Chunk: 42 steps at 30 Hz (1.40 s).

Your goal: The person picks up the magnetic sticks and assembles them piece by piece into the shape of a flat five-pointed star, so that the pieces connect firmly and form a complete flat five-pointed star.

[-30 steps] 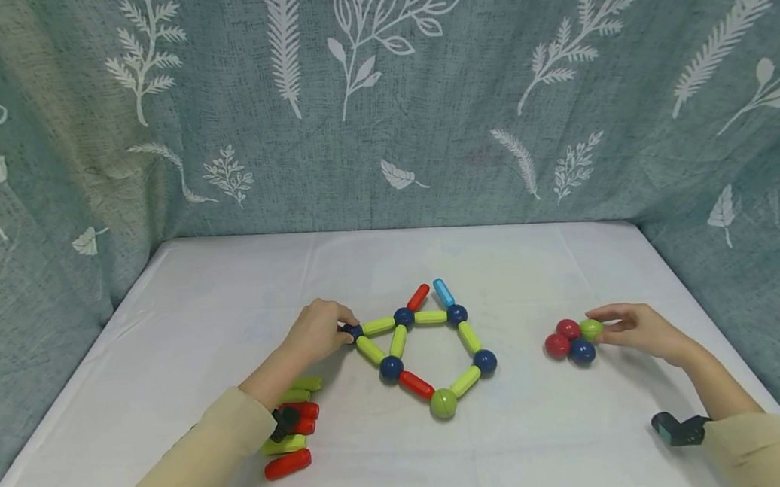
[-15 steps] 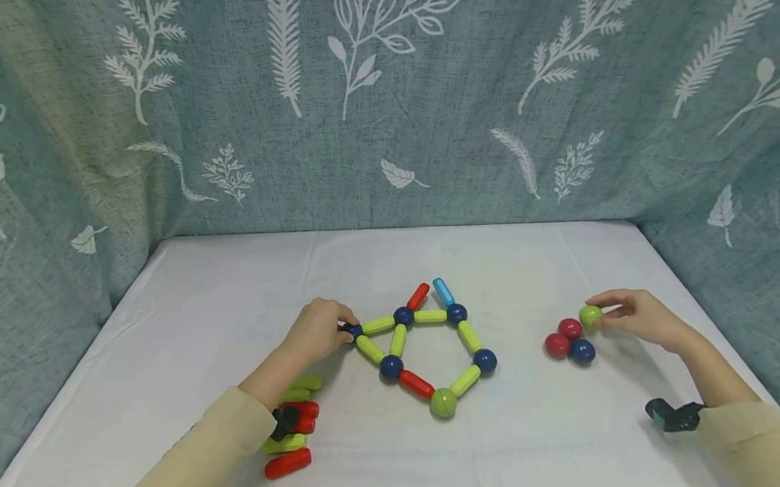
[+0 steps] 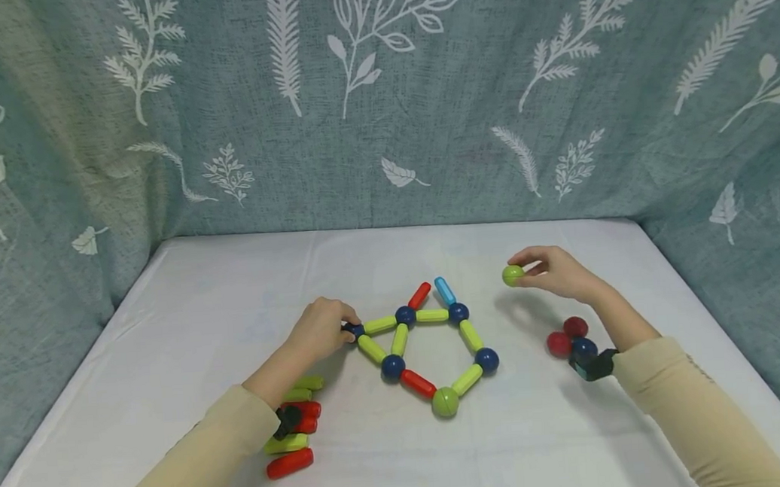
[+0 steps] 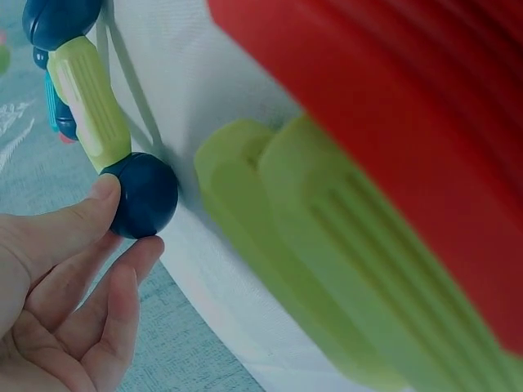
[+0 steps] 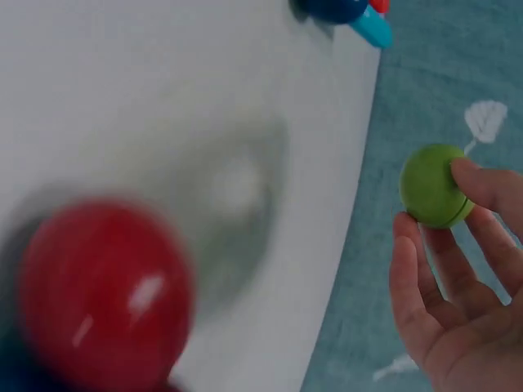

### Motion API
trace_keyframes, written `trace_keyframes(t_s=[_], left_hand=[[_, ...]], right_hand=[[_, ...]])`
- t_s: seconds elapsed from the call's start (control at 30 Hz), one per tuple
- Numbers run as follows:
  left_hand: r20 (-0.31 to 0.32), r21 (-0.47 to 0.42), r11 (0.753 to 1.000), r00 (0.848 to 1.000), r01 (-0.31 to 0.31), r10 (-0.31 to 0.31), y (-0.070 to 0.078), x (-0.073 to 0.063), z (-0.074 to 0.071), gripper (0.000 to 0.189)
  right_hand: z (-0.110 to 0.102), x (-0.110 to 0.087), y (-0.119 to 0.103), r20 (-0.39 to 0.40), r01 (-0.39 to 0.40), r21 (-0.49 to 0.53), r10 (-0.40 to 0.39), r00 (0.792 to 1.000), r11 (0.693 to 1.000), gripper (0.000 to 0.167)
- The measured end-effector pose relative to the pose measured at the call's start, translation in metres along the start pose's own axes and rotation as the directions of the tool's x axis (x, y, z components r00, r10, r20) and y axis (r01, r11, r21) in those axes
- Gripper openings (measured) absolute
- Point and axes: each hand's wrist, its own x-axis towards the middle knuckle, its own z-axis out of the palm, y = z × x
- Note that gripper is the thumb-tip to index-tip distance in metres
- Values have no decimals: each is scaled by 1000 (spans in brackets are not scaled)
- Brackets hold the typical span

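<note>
Thumb and fingers of my left hand (image 3: 321, 328) pinch a dark blue ball (image 4: 147, 194) at the left corner of a flat ball-and-stick frame. Yellow-green sticks (image 3: 470, 336), a red stick (image 3: 417, 383), other blue balls (image 3: 486, 360) and a green ball (image 3: 445, 402) make up that frame. From its far side a red stick (image 3: 419, 296) and a light blue stick (image 3: 444, 291) stick out with free ends. My right hand (image 3: 555, 271) holds a loose green ball (image 5: 433, 186) by its fingertips, raised over the table to the right of the frame.
Beneath the right forearm lie two red balls (image 3: 559, 345) and a blue ball (image 3: 584, 348). Several loose red and yellow-green sticks (image 3: 290, 463) lie by the left forearm. A patterned curtain (image 3: 381, 123) hangs behind the white table (image 3: 242, 269).
My right hand has lifted the green ball off the cluster of balls and carried it left and away from me, toward the frame. The left hand has stayed on its blue ball.
</note>
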Motion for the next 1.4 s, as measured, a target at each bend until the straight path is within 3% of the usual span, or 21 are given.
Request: trace_keyframes(t_s=[0.27, 0.53, 0.8, 0.97, 1.13, 1.4], left_hand=[[-9, 3, 1000, 1000, 4, -4, 0, -1, -1, 19], [-15, 3, 1000, 1000, 7, -7, 1, -2, 0, 19], [-10, 3, 1000, 1000, 8, -8, 2, 0, 1, 18], [-12, 0, 1000, 1000, 16, -16, 2, 1, 1, 19], [-11, 0, 1000, 1000, 23, -23, 2, 0, 0, 18], [-10, -4, 1000, 999, 31, -31, 3, 0, 1, 18]], right_hand=[[36, 60, -25, 30, -17, 2, 17, 999, 1000, 35], [68, 90, -50, 75, -21, -39, 24, 997, 999, 33], [74, 97, -55, 165, -52, -44, 58, 985, 998, 31], [75, 99, -55, 201, -63, -46, 71, 977, 997, 39], [79, 103, -57, 191, -105, -83, 119, 974, 991, 45], [87, 105, -58, 170, -118, -98, 134, 976, 988, 37]])
